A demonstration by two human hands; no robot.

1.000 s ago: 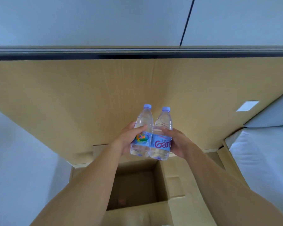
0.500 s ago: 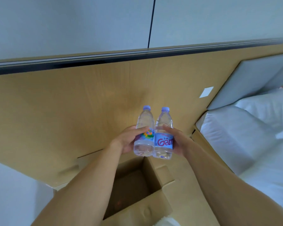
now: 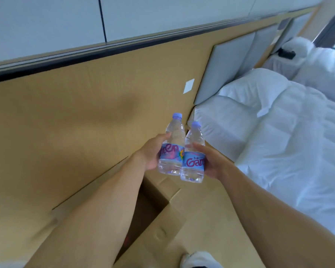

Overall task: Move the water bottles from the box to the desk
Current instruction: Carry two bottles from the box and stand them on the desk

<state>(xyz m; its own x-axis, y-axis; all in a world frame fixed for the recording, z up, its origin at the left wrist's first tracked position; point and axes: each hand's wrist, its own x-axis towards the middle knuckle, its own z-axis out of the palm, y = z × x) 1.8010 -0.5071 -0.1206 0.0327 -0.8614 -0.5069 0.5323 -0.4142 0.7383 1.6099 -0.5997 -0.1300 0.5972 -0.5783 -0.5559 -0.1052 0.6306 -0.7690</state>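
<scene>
my left hand [image 3: 153,153] grips one water bottle [image 3: 172,149] and my right hand [image 3: 211,163] grips a second bottle [image 3: 193,161], both upright and touching side by side at the middle of the frame, lilac caps up. below them, at lower centre, the open cardboard box [image 3: 162,229] stands against a tan wood panel [image 3: 75,113]. a white bed [image 3: 278,132] fills the right side of the frame.

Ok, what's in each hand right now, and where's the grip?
Left hand grips one water bottle around its labelled middle; right hand grips the other bottle the same way.
</scene>
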